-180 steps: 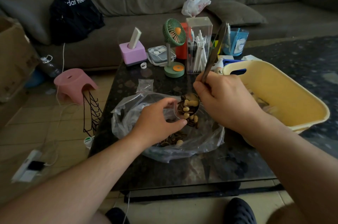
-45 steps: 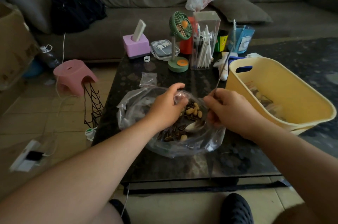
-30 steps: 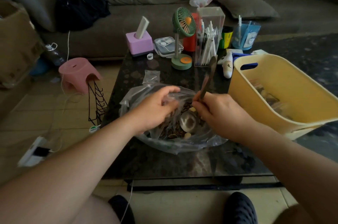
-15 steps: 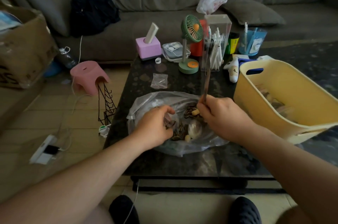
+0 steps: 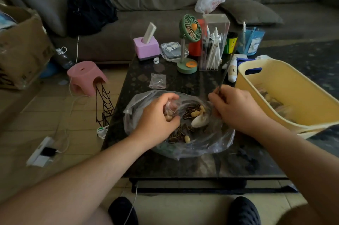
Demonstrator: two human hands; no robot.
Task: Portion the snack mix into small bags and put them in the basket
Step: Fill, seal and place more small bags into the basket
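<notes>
left hand (image 5: pixel 157 114): curled round small bag (image 5: pixel 169 108), gripped at its mouth; held over big bag (image 5: pixel 179 125), likely so spills dropped back into the supply.
small bag: clear, crumpled, partly filled; pale peanuts seen through the film at the fingers (image 5: pixel 171 117). Fill level hard to judge.
right hand (image 5: pixel 236 111): closed on spoon (image 5: pixel 200 121) handle, at 3 o'clock of the mix. Handle ran up toward 12 o'clock; pale bowl lay down in the mix, apparently mid-scoop.
mix (image 5: pixel 190 114): dark striped sunflower seeds plus tan peanuts in shell, loose heap at the big bag's bottom. Dry, free-flowing by the look; probably rolled off the spoon easily.
big bag: clear plastic, rim rolled open and slumped wide on table (image 5: pixel 165 164); open shape gave both hands room inside.
basket (image 5: pixel 286 96): yellow, at 3 o'clock of the big bag, just beside the right forearm; close placement suited a short drop-off. Some filled bags visible inside, count not clear.
spare bag (image 5: pixel 157 81): empty, flat on table at 11 o'clock of the big bag, within left-hand reach for a later portion.
step: judged as filling of the current small bag, not yet sealed or binned.
risk: small mouth pinched one-handed; mis-aimed spoon likely scattered seeds, though into the big bag.
clutter: fan (image 5: pixel 189 43), pen box (image 5: pixel 213 41) at 12 o'clock, well apart from the work.
</notes>
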